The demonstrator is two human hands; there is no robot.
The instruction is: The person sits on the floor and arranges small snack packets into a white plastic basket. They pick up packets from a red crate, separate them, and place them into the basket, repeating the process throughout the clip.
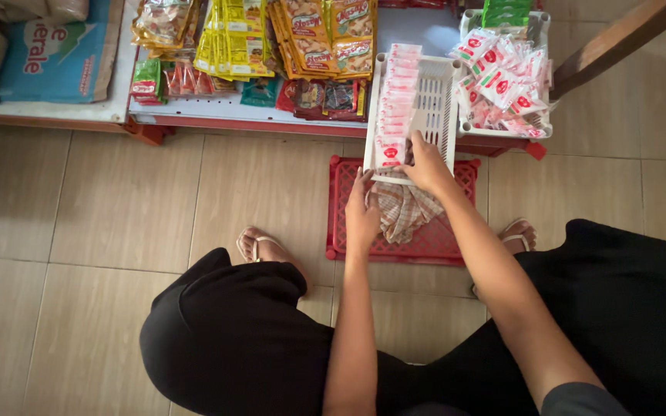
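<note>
Forearms come up from the bottom edge over black-clothed knees, person crouched on the tiled floor [117, 208]. Landmark: white slotted tray [439, 100], tilted with its near end over the red crate [348, 200] and its far end on the low shelf [418, 31].

Pink-and-white sachets [396, 100] sit in 1 row down the left side of the tray, packed edge to edge. Right hand [425, 163] is at the tray's near end, grip closed on the nearest sachet in that row, fingers curled over its top edge. Left hand [361, 214] is just below the tray's near left corner, above the crate; grip looks loosely curled, touching the tray rim or the cloth, cannot tell which. Checked cloth [406, 209] lies bunched on the crate, under the tray's near end and between the 2 hands.

Doing this well, as a judgement: steady the tray from below with the left hand since it is tilted, seat each sachet upright and tight to its neighbour, keep the row straight along the left wall so it does not slide toward the crate.

Right of the tray: second white basket [537, 27] heaped with loose red-and-white sachets [502, 81]. Left of the tray on the shelf: yellow and orange snack packets [287, 35]. Sandalled foot [260, 246] left of the crate.
</note>
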